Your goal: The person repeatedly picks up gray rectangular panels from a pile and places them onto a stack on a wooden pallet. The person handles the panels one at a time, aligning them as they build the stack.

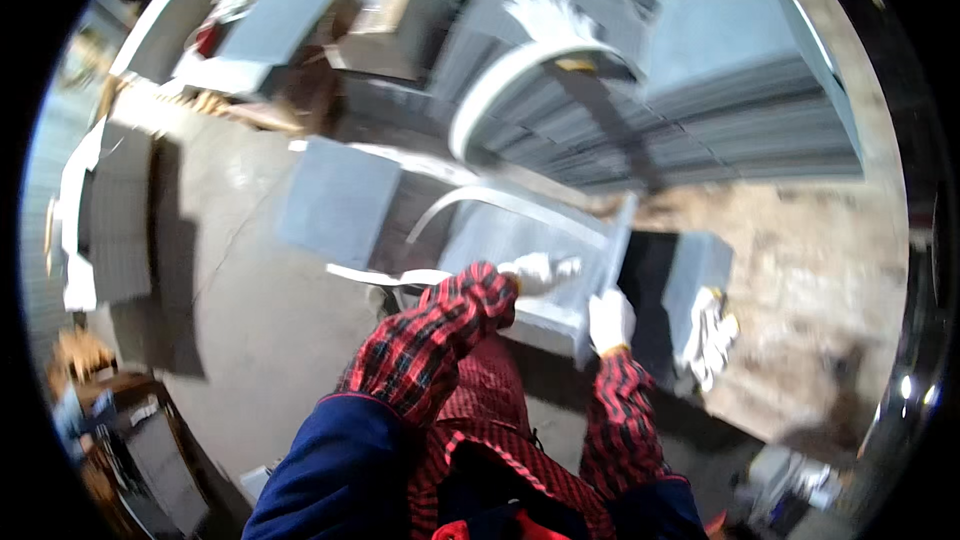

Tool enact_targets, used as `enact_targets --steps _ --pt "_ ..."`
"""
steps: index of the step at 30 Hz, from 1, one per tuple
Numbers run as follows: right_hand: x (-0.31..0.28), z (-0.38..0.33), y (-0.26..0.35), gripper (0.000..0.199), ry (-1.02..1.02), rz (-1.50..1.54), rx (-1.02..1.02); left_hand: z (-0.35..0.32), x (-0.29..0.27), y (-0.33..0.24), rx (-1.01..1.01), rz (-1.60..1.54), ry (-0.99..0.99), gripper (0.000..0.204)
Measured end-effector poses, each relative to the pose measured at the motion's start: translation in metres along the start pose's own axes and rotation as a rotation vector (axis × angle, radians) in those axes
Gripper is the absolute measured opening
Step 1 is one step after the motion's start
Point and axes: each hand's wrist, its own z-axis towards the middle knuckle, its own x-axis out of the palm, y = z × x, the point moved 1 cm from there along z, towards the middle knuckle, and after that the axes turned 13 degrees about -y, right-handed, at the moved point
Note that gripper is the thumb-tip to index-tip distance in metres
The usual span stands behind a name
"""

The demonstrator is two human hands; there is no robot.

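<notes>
Right hand [610, 322] pinches grey panel [617, 246] at 4 o'clock; best held steady. Left hand [542, 272] blurred, can't tell grip.

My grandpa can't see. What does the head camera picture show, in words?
A person's white-gloved right hand holds a thin, raised grey panel, and their gloved left hand is just above or on a grey surface beside it. Loose white gloves lie to the right; stacked grey sheets stand beyond.
</notes>
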Motion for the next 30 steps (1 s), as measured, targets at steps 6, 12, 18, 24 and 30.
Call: enact_targets --steps 6,12,18,24,30 --pt "-0.043 -0.018 -0.008 0.021 -0.014 0.651 0.186 -0.153 -0.058 0.146 -0.034 -0.152 -0.273 0.053" --pt "-0.107 -0.109 0.094 0.022 0.200 0.979 0.335 -0.221 -0.025 0.241 -0.116 -0.360 -0.439 0.048" --pt "-0.063 -0.220 0.160 0.026 0.086 0.795 0.104 -0.359 -0.112 0.172 -0.268 -0.986 -0.402 0.062" --pt "0.011 -0.250 0.204 0.041 0.343 0.945 0.112 -0.513 -0.146 0.208 -0.226 -0.960 -0.677 0.079" --pt "0.095 -0.251 0.251 0.046 0.437 1.019 0.112 -0.594 -0.178 0.238 -0.205 -1.019 -0.708 0.082"
